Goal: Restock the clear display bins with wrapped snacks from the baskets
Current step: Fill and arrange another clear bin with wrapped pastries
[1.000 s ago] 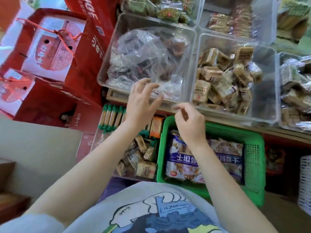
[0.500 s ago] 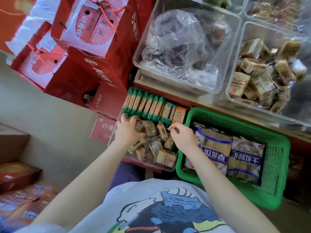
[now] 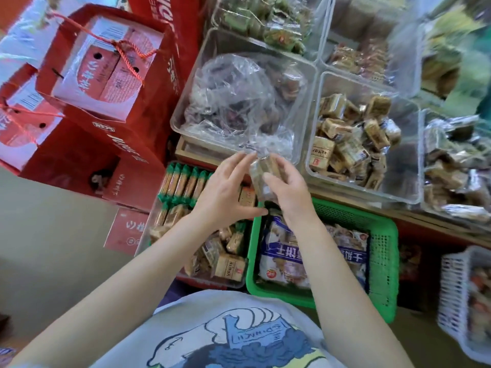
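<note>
Both hands are raised together over the near edge of the shelf, carrying a small bunch of tan snacks in clear wrappers [image 3: 261,179] between them. The right hand [image 3: 289,192] has its fingers curled around the right side of the bunch, while the left hand [image 3: 225,192] lies against the left side with fingers fairly straight and the thumb pointing toward the other hand. The snacks are blurred, but they read as blocky pale-brown pieces under glossy film, with a crinkled transparent edge sticking up past the fingertips. They sit in the air just in front of the clear plastic display bin holding a crumpled transparent bag [image 3: 239,102], whose dark contents are hard to make out. To the right of it stands a second clear display bin of beige square wrapped snacks [image 3: 350,139] printed with small red marks, piled loosely toward its left half. Below the hands is a shallow clear tray [image 3: 202,245] with a row of green-ended stick packets along its far side and loose beige packets like those in the second bin. Beside it, touching its right edge, a green perforated plastic basket [image 3: 382,261] holds large bags with blue-and-white lettering. Red paper gift bags with rope handles [image 3: 106,75] stand to the left, and a white lattice basket [image 3: 457,301] is at the far right.
</note>
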A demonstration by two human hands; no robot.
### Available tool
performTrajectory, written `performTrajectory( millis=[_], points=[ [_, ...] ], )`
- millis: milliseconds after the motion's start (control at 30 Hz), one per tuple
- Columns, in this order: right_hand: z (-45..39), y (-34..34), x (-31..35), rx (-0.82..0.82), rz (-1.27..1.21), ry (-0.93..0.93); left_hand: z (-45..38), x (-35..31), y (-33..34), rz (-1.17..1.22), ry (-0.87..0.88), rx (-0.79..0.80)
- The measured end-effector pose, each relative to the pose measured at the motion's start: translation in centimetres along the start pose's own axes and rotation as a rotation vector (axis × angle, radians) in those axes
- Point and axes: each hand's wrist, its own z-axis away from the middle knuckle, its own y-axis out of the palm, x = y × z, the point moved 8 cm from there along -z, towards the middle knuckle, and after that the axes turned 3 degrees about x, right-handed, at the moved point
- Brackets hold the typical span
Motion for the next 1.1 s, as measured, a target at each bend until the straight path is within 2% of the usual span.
performTrajectory(
  millis=[133,233,300,400,500,533,600,667,733,767,833,867,900,1000,1100],
  points=[
    [0.0,-9.3,5.4,-0.381,0.142,-0.197,-3.6,0.7,0.5,-0.344,-0.097,0.038],
    [-2.7,-13.6,7.4,-0.555,0.449,-0.25,-4.1,1.5,1.4,-0.476,-0.129,0.098],
    [-5.4,-14.3,7.3,-0.521,0.758,-0.225,-3.9,1.7,1.8,-0.515,-0.125,0.116],
    [-8.3,-14.8,5.1,-0.434,1.088,-0.037,-4.1,1.9,1.9,-0.507,-0.13,0.138],
    [-8.1,-16.0,5.4,-0.552,1.077,0.065,-4.3,1.9,2.0,-0.516,-0.135,0.158],
    [-7.7,-16.0,5.8,-0.591,1.064,0.047,-4.2,1.9,2.1,-0.511,-0.133,0.166],
    [-6.5,-14.5,7.0,-0.639,1.058,-0.123,-4.3,1.8,1.9,-0.495,-0.128,0.174],
    [-4.6,-11.0,7.7,-0.614,1.01,-0.409,-4.4,1.4,1.4,-0.445,-0.1,0.137],
    [-2.2,-7.0,6.7,-0.518,0.905,-0.631,-3.6,1.3,0.2,-0.339,-0.105,-0.012],
    [-1.2,-5.3,5.6,-0.438,0.856,-0.668,-2.7,1.7,-0.5,-0.3,-0.128,-0.128],
    [-0.4,-2.6,2.4,-0.276,0.775,-0.583,-0.4,3.7,-1.5,-0.299,-0.223,-0.302],
    [-0.6,-1.6,0.3,-0.21,0.749,-0.491,0.6,5.2,-1.2,-0.308,-0.303,-0.275],
    [-0.8,-0.9,-1.8,-0.149,0.731,-0.386,1.6,7.0,-0.4,-0.312,-0.409,-0.17],
    [-1.1,0.8,-7.1,-0.003,0.728,-0.136,5.0,12.1,3.3,-0.355,-0.693,0.234],
    [-0.6,1.7,-9.6,0.063,0.725,-0.032,6.7,13.9,5.8,-0.452,-0.665,0.431]
  ],
)
